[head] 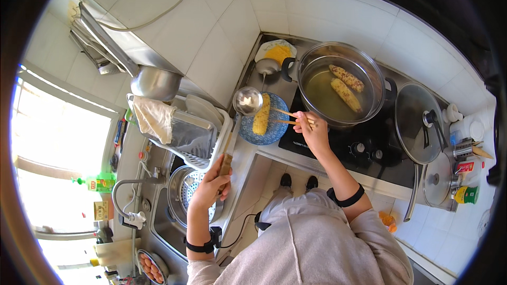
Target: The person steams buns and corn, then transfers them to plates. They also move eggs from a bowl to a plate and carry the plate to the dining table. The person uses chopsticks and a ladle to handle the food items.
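Note:
My left hand point(212, 184) grips the wooden handle of a metal ladle point(248, 101), whose bowl hangs over the left edge of a blue patterned plate point(277, 128). An ear of yellow corn point(261, 114) lies on that plate. Wooden chopsticks point(291, 122) are held in my right hand point(313, 132); their tips reach over the plate at the corn's right side, and whether they touch it I cannot tell. Two more ears of corn point(346, 95) sit in liquid in a large steel pot point(317, 105) on the black cooktop point(340, 140).
Behind the blue plate are a plate with yellow food point(278, 50) and a second ladle point(267, 66). A lidded pan point(418, 126) stands right of the pot. At left are a dish rack point(225, 130), a steel sink point(166, 217) with a steamer pot, and a faucet point(130, 182).

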Demonstrator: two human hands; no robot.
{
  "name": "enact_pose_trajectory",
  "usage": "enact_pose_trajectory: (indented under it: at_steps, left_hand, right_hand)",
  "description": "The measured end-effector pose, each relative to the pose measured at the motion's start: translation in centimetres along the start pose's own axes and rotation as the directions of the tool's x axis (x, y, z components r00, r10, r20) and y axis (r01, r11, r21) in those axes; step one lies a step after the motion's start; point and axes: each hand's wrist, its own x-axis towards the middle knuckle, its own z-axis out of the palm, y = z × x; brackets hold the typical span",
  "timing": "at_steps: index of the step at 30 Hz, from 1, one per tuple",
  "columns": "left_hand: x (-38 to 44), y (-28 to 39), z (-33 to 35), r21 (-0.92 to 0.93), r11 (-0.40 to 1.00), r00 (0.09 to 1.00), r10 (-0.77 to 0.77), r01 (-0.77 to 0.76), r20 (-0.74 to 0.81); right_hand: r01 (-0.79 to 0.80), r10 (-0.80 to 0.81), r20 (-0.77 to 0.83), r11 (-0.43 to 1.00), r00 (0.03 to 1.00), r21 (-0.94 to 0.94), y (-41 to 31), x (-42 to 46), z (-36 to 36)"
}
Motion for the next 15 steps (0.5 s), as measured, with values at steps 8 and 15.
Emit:
enact_pose_trajectory:
  at_steps: [8,15]
  left_hand:
    - [-4.4,4.0,-0.8,-0.335,0.942,0.971,0.086,-0.006,0.225]
    - [0.0,8.2,5.3,-0.056,0.998,0.904,0.015,0.009,0.428]
  right_hand:
    - [0.143,-0.145,0.028,0.987,0.989,0.077,-5.6,-1.0,-3.5]
    - [0.304,-0.319,-0.264,0.948,0.910,-0.097,-9.7,0.4,-14.3]
